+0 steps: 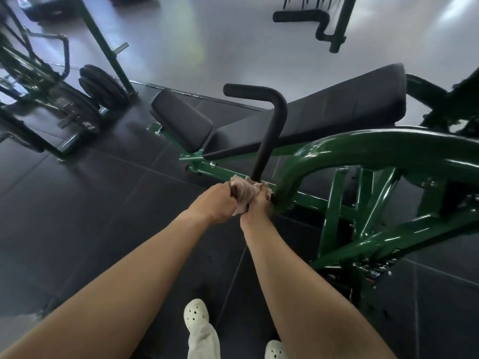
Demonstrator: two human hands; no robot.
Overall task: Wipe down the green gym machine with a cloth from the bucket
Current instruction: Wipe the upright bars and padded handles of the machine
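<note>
Both grips are clamped on one crumpled beige cloth: left hand and right hand bunch it at the base of the matte black bent handle, beside glossy green tubing.

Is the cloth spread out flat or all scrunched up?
Scrunched up. The cloth is a wrinkled bunch gripped between the left hand and right hand, by the black handle.

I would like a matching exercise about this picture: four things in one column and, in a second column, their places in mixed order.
Things:
1 cloth
2 black handle
3 weight plates
4 white shoes

Places:
A upper left of the picture
B bottom edge of the picture
C gripped by left hand and right hand
D rising above both hands

Pairs: 1-C, 2-D, 3-A, 4-B
</note>
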